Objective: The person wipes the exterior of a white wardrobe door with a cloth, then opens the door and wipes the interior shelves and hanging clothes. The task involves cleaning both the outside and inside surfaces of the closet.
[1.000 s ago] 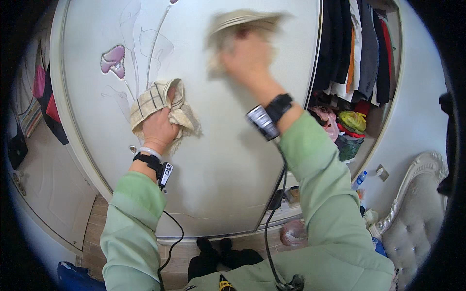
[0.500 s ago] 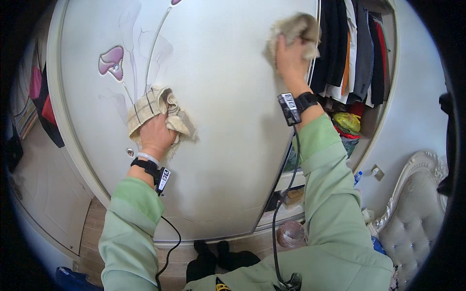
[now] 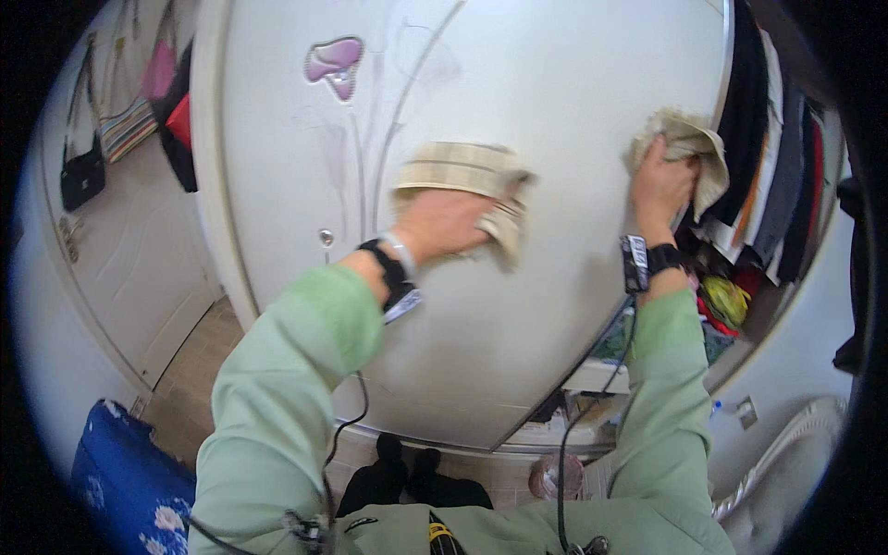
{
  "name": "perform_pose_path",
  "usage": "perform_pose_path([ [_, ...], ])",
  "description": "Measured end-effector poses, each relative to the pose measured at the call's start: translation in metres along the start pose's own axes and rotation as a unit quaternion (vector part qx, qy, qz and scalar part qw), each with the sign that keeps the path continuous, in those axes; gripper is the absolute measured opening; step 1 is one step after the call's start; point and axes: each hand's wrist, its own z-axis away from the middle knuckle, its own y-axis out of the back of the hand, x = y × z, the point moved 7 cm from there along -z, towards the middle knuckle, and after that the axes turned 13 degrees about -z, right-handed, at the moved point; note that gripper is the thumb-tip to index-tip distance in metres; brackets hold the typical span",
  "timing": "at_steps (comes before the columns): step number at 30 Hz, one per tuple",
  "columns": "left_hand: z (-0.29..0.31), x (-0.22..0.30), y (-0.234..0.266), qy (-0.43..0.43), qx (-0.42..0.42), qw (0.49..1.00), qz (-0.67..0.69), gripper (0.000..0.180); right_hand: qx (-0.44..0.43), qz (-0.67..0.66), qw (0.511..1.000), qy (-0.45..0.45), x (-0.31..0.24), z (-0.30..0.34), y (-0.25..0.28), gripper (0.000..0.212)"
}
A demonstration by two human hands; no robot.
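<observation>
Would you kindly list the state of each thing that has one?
Left cloth: folded and creased, under left hand
Right cloth: crumpled, held in right hand
Wardrobe panel: leaves the right side open
Clothes: hanging in that opening
Black bag: hanging by its strap
White door: unclear if shut

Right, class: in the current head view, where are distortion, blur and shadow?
Head view: the left edge of the white panel bows, black vignetting fills the corners; head view: the left hand and its checked cloth look slightly smeared, likely by motion; head view: a soft grey shadow lies on the panel, below and left of the right hand.
</observation>
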Motion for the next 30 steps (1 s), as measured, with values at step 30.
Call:
perform_pose_path([
  [30,0.026,-0.053,0.017,0.233,0.190,0.932,-0.203,0.086,0.043,0.029,0.994,0.097,-0.008,0.023,-0.007,0.076],
])
